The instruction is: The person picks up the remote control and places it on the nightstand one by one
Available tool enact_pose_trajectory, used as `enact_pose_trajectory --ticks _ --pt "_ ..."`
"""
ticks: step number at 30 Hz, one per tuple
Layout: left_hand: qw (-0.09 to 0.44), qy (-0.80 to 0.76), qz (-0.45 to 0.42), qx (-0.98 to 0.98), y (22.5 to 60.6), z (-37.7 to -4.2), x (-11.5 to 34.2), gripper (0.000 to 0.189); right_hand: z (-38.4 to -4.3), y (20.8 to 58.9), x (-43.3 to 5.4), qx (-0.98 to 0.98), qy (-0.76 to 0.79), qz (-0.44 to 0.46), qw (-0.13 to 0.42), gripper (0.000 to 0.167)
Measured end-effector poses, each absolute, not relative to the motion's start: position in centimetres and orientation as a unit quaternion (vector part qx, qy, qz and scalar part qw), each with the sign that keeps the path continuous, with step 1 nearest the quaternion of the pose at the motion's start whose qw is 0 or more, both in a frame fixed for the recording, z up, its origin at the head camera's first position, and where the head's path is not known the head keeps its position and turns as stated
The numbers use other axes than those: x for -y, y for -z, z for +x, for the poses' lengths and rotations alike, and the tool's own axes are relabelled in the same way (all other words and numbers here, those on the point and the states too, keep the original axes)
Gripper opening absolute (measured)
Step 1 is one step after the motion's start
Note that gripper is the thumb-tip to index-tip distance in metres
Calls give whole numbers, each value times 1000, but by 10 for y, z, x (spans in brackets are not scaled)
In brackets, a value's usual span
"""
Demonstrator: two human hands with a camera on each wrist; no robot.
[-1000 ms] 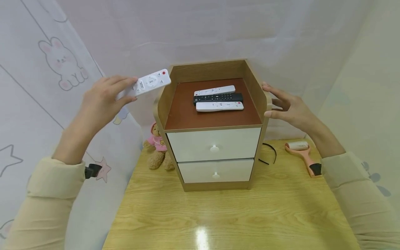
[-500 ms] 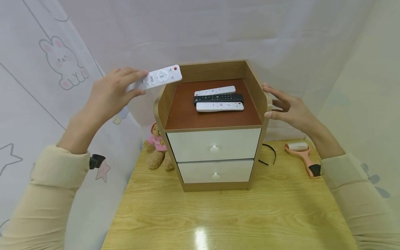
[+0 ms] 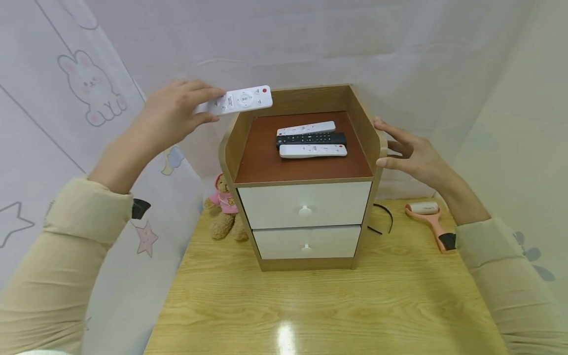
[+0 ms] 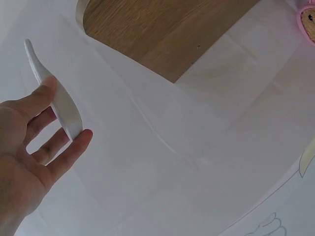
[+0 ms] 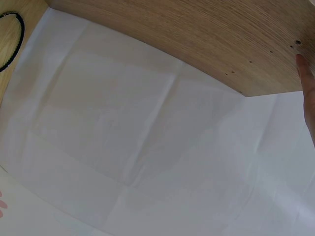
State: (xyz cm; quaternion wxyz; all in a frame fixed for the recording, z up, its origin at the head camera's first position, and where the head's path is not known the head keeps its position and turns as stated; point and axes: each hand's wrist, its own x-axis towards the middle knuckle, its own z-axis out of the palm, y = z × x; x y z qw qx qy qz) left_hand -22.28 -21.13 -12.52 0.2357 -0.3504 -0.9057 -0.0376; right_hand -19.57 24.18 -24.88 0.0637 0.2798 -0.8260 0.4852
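Note:
Up at the back left of the small wooden cabinet (image 3: 303,182), my left hand (image 3: 177,108) pinches a white remote control (image 3: 244,99) between thumb and fingers. Its button side shows in the head view, and its far end overlaps the cabinet's upper left edge. In the left wrist view the white remote (image 4: 64,105) is seen from its curved back. On the cabinet's brown top lie a white remote (image 3: 306,128), a black remote (image 3: 310,139) and another white remote (image 3: 312,151), side by side. My right hand (image 3: 410,150) rests its fingertips against the cabinet's right side panel (image 5: 197,39).
Two white drawers (image 3: 303,204) with knobs face front, both pushed in. A teddy bear (image 3: 226,207) in pink sits left of the cabinet on the wooden table (image 3: 284,301). To the right lie a black headband (image 3: 389,217) and an orange-handled lint roller (image 3: 428,217). Pale curtains surround the table.
My left hand has carried the white remote rightward and slightly up, from left of the cabinet to over its upper left edge. My right hand has stayed at the side panel.

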Motion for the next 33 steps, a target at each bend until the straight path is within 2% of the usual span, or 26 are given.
enact_pose_trajectory --ticks 16,25,33 --pt "173 2 -404 898 120 -231 165 48 -194 245 -244 837 -474 267 59 75" --pt "148 7 -451 880 135 -240 136 48 -194 246 -245 837 -475 266 55 76" --pt "93 33 -438 893 149 -238 112 48 -195 245 -244 834 -480 266 59 76"
